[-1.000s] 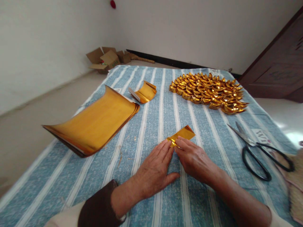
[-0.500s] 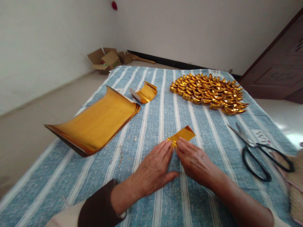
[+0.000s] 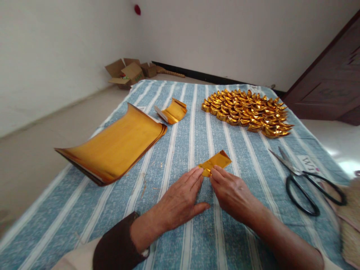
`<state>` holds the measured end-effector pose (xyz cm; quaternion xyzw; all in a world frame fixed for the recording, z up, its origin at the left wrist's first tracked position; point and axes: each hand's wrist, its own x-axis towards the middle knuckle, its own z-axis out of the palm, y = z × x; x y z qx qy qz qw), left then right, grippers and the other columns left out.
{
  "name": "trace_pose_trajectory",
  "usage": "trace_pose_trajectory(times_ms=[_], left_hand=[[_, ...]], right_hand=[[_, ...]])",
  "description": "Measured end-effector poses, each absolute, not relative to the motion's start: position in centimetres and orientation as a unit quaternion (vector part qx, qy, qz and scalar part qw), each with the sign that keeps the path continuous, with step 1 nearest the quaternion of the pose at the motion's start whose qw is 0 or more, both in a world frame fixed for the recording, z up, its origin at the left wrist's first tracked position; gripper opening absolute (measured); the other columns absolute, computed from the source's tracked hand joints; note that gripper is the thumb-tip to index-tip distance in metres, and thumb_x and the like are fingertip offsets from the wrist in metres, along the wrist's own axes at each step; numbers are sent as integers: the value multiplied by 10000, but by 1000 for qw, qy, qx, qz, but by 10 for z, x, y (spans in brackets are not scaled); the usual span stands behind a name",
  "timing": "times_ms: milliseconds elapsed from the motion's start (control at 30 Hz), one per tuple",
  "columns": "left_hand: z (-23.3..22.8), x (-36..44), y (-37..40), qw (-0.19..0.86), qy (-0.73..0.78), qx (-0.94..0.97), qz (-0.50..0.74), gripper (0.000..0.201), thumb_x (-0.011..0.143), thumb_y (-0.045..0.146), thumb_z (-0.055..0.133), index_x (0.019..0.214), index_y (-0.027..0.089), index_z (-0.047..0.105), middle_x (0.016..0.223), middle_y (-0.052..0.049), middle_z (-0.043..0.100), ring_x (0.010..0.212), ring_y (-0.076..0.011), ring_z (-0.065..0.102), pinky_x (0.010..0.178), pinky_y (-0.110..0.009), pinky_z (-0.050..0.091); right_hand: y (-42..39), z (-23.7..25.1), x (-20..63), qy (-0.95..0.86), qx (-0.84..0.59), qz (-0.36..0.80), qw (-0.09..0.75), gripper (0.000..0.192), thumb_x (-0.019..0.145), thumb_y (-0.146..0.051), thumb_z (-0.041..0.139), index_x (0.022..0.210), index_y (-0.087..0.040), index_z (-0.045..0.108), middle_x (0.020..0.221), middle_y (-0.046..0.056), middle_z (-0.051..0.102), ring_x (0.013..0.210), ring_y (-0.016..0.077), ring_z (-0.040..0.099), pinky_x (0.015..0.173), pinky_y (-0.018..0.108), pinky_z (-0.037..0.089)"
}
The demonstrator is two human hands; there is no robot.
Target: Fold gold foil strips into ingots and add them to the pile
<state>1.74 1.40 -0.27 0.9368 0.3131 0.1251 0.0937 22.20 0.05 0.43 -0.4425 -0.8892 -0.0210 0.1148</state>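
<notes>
A small folded strip of gold foil paper (image 3: 216, 162) lies on the blue and white striped cloth (image 3: 180, 210) in front of me. My left hand (image 3: 180, 200) lies flat on the cloth, its fingertips pressing the strip's near end. My right hand (image 3: 232, 193) also lies palm down, its fingertips pinching the same end from the right. The far end of the strip sticks out beyond both hands.
A curled stack of large gold sheets (image 3: 115, 144) lies to the left, a smaller curled gold piece (image 3: 173, 111) behind it. Several folded gold ingots (image 3: 247, 111) are heaped at the back right. Black-handled scissors (image 3: 305, 180) lie to the right. Cardboard boxes (image 3: 126, 71) sit on the floor beyond.
Both hands have stayed on the strip's near end, with the fingertips shifting slightly. The view has tilted a little.
</notes>
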Motion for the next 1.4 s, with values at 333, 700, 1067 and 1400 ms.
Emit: trace_pose_trajectory(times_ms=[333,700,1067,1400], left_hand=[[1,24,16,112,332,929,121,739,850,587,628,1395,133,420,1418,-217,482,1334,-376,455,1073,-545,446],[-2,14,19,93,327,928,150,556,968,526,469,1367,139,458,1386,-183,544,1334,-321,476,1063,-514,460],[4,-1,23,57,353,926,119,495,998,521,400,1314,170,548,1406,-139,557,1339,-297,475,1105,-553,340],[8,-3,24,12,376,920,108,426,992,489,442,1239,177,594,1373,-119,592,1313,-315,494,1089,-603,322]], right_hand=[[0,4,221,-890,-435,-27,136,224,875,-26,451,965,-105,641,922,136,627,931,270,595,748,402,582],[-1,7,220,-891,-440,-32,106,228,836,11,462,881,-107,651,968,155,637,937,263,602,708,364,587],[0,8,220,-888,-448,-14,100,268,847,28,420,879,-109,649,975,154,640,947,253,603,727,357,571],[1,9,220,-891,-444,-18,98,264,828,29,416,824,-116,636,899,131,627,874,239,590,684,334,555]])
